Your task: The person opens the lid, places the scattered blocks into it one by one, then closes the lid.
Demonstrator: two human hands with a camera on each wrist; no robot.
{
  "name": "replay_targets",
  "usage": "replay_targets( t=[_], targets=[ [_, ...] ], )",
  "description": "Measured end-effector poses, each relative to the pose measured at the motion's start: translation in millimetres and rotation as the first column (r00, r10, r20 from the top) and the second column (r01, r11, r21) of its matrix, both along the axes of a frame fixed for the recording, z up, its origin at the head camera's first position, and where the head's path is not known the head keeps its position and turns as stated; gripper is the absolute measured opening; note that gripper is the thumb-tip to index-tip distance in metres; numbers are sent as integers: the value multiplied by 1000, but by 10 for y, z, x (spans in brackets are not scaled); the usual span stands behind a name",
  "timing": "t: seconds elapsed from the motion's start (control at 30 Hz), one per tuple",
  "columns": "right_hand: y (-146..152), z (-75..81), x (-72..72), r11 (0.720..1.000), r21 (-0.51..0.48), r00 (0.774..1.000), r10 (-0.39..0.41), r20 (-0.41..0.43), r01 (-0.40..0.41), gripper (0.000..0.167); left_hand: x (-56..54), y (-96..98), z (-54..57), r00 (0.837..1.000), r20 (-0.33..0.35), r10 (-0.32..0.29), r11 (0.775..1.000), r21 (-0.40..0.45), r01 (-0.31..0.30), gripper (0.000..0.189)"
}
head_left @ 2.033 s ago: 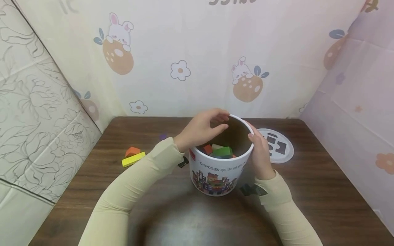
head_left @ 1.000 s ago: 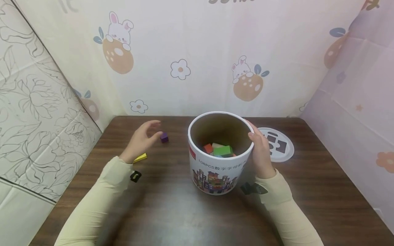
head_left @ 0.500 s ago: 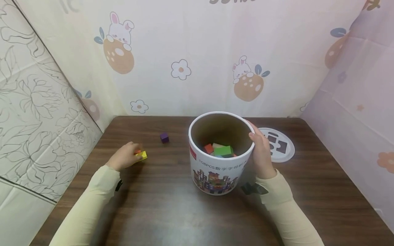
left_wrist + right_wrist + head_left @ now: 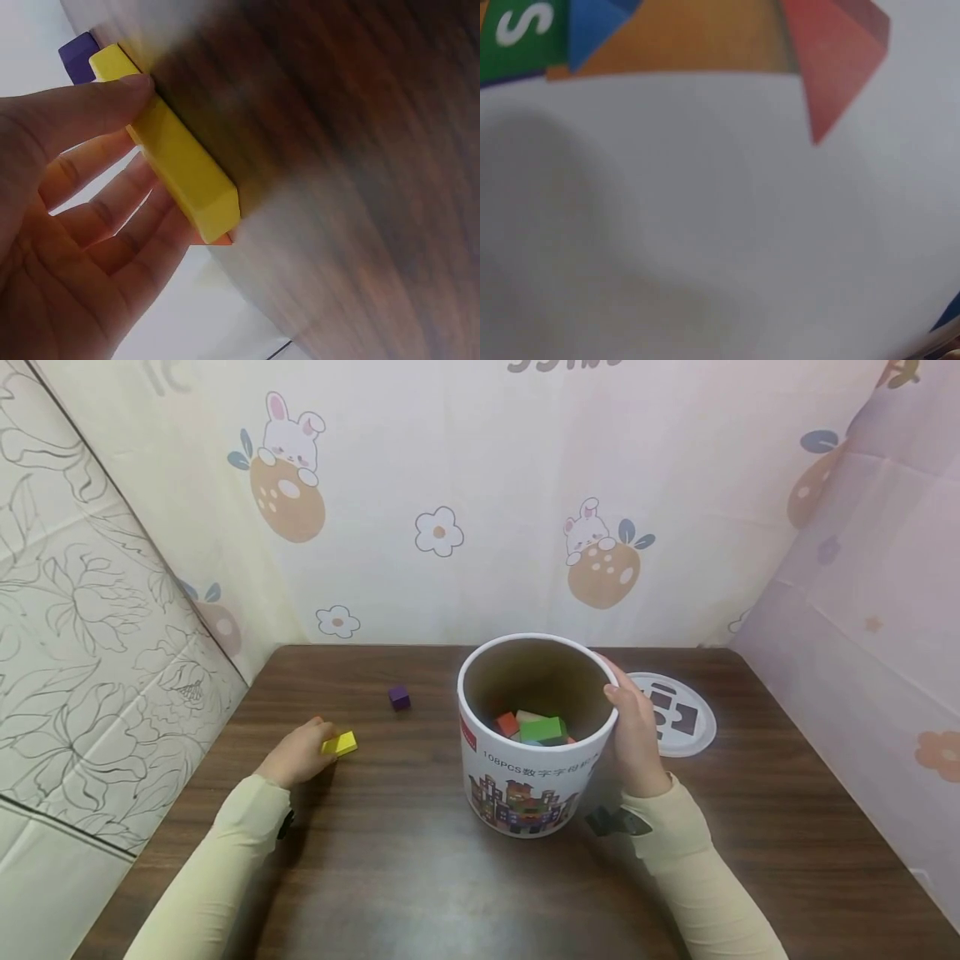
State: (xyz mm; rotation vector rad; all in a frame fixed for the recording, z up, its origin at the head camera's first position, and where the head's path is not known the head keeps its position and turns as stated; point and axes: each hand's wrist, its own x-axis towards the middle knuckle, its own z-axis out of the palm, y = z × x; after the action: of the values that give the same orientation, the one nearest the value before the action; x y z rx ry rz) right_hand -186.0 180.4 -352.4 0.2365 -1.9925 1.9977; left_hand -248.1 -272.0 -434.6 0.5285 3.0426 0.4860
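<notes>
Nearest, the dark brown, wood-grained counter [image 4: 420, 877] had a glossy top, so a poorly pinched piece could have skidded on it. On it stood the tall, round white bucket [image 4: 528, 777] with printed pictures. The right hand [image 4: 637, 739] gripped its right side, thumb at the rim and fingers behind; an uneven pull there could have tipped it. Inside, a green rectangular block [image 4: 545, 731] and a red block [image 4: 507, 724] lay low among others, so a spill looked less likely than a tilt.

A little farther off, left of the bucket and well apart from it, the left hand [image 4: 298, 753] pinched the long, yellow, square-edged block [image 4: 180, 161], its thumb on one face and its fingers behind. The block lay on or just above the counter; which, the views did not settle. Behind it, partly hidden by the fingers, showed an orange block [image 4: 223, 240]. Whether the hand held that too could not be told; if both were pinched together, uneven pressure might have let one slip.

Beyond lay the small purple cube [image 4: 400, 697], near enough for a careless sweep to knock it, and the flat, round white lid [image 4: 693, 745], where a shifted bucket might have bumped it.
</notes>
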Motion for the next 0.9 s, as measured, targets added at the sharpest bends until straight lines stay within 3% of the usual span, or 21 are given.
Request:
replay_targets(
  t=[0.3,0.47,0.67,0.9],
  targets=[
    [-5,10,3,1000,-23,1000,16,-7,-16,47,22,44,30,997,-65,-50,998,22,52,33],
    [-7,11,1,999,-30,1000,18,-12,-18,47,13,121,102,988,-133,-81,991,98,94,35],
    [-10,24,11,1000,-7,1000,7,-5,-7,47,12,277,309,980,-169,-103,967,213,139,36],
    [1,31,20,1000,4,1000,10,-2,-10,47,61,556,672,974,-192,-123,928,325,182,39]
  ],
)
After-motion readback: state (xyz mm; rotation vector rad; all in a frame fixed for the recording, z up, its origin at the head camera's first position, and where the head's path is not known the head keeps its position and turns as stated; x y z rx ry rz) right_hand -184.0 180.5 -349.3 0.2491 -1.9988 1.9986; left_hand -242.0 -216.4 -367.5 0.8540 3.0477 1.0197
